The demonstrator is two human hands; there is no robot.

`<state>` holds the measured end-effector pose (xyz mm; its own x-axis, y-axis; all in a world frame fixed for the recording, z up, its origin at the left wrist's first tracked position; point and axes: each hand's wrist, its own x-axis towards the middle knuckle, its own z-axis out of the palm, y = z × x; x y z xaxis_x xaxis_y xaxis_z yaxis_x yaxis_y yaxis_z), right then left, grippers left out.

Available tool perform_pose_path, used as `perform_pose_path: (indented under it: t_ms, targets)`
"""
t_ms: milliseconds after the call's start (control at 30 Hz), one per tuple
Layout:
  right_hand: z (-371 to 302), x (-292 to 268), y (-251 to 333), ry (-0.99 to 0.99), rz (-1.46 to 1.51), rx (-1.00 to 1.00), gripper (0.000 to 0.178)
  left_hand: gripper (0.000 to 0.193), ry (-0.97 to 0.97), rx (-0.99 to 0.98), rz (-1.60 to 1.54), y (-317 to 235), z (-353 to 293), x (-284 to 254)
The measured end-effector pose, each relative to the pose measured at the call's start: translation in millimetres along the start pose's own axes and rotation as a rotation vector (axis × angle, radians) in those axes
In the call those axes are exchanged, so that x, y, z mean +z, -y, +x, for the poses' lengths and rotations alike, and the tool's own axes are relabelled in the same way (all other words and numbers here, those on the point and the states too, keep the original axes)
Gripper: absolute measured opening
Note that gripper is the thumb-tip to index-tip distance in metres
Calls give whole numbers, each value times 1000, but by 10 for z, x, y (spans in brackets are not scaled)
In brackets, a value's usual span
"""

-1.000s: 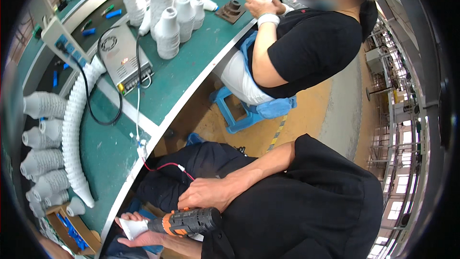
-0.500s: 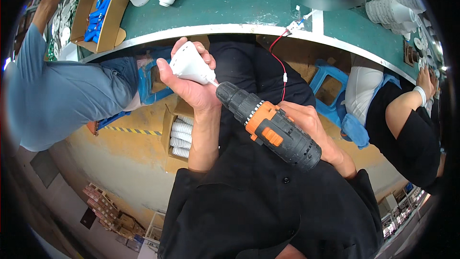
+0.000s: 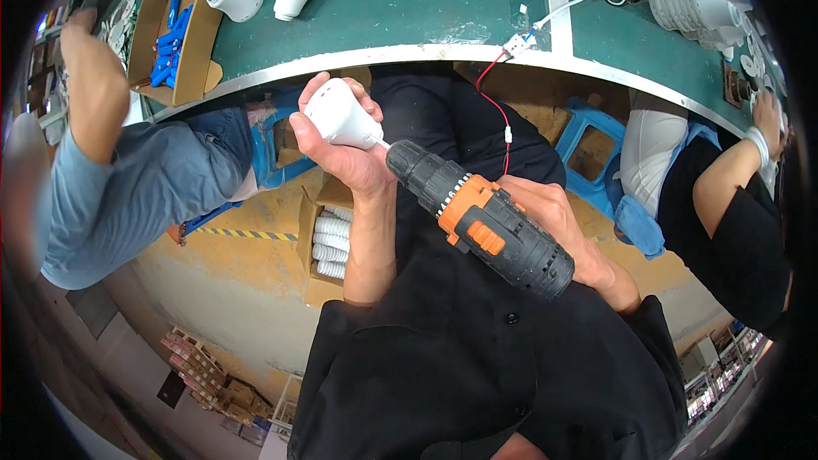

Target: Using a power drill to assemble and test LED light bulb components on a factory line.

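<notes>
Drill in the right hand, fingers wrapped round its grip; bit tip touching the narrow end of the white housing — that sits at 10 o'clock from the drill, clenched in the left hand, below the green surface edge. Judging by this, keep bit and housing in one line, press lightly, squeeze the trigger gently — a tilt would likely slip; red wire hangs near.
</notes>
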<state>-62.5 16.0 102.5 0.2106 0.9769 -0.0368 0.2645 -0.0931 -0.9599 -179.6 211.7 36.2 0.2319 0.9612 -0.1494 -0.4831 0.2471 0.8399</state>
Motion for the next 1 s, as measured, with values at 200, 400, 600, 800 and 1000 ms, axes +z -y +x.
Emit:
perform_pose_path:
  t_ms: [200, 400, 600, 800, 1000]
  targets:
    - [47, -10, -38, 8, 23, 4, 26, 62, -7, -4, -20, 42, 33, 0]
    - [8, -67, -23, -28, 77, 78, 26, 55, 214, -103, -261, 116, 121, -59]
    - [61, 19, -187, -45, 113, -36, 32, 62, 372, -87, -420, 104, 400, -676]
    - [-6, -15, -125, -117, 147, 19, 32, 66, 27, 102, -49, 200, 337, -76]
    - [-72, 53, -120, -158, 107, -32, 30, 62, 65, 145, -1, 167, 337, 21]
